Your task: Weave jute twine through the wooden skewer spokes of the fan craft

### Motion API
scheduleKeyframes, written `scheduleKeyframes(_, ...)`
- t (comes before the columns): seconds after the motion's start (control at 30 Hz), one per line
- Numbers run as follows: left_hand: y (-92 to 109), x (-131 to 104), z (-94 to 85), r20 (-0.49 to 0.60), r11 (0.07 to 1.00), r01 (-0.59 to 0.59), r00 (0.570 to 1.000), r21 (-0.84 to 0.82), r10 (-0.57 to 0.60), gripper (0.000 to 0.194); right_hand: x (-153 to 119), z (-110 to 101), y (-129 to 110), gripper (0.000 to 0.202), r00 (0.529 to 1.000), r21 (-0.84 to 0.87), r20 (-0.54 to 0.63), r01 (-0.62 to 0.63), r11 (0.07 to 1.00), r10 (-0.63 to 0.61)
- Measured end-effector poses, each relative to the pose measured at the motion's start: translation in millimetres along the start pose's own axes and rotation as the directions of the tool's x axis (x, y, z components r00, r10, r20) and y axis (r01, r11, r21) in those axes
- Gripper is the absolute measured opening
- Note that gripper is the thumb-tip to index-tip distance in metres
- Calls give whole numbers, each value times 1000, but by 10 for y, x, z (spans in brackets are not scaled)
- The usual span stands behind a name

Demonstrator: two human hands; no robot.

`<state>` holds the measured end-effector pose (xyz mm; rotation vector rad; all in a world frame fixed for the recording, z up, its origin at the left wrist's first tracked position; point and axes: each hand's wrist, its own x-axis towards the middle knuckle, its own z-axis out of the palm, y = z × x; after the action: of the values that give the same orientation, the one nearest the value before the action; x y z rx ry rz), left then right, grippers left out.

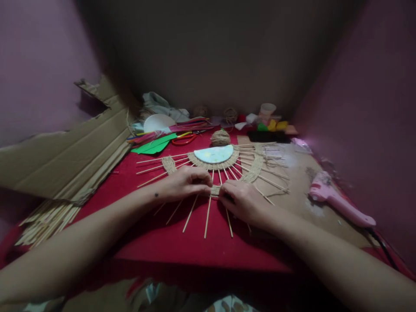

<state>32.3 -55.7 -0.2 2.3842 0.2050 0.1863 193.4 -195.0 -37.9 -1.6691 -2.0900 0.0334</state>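
Observation:
A half-round craft piece lies on the red cloth, with thin wooden sticks (207,216) fanning out from a light blue half disc (214,154) edged in twine. An outer band of woven twine (252,172) runs across the sticks. My left hand (190,183) is closed at the band just left of its lower middle, fingers pinched on the twine. On the other side of a short visible stretch of weave, my right hand (238,197) is also closed, its fingertips at the band. Both hands partly cover the weave and some sticks.
A twine ball (220,138) sits behind the half disc. Red-handled scissors (184,138) and green sheets (154,145) lie back left. Cardboard (65,162) and loose sticks (48,221) are at left. A pink glue gun (341,201) rests on the brown board (297,208) at right.

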Motion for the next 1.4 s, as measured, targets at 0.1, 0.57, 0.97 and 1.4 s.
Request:
scheduleKeyframes(0.1, 17, 21, 84, 25, 997, -14, 1000, 73, 12, 13, 7, -12, -4, 15, 1000, 34, -6, -23, 999, 24)
scheduleKeyframes(0.57, -37, 8, 218, -43, 972, 92, 995, 216, -85, 17, -5, -480, -123, 15, 956, 27, 246, -171, 985, 160)
scheduleKeyframes(0.97, -12, 19, 271, -48, 930, -72, 994, 361, 95, 14, -853, -177, -538, 23, 997, 39, -76, -30, 999, 33)
scheduleKeyframes(1.4, 101, 90, 242, 219, 762, -288, 956, 580, 195, 30, -950, -184, -459, 24, 986, -231, -158, 21, 973, -59)
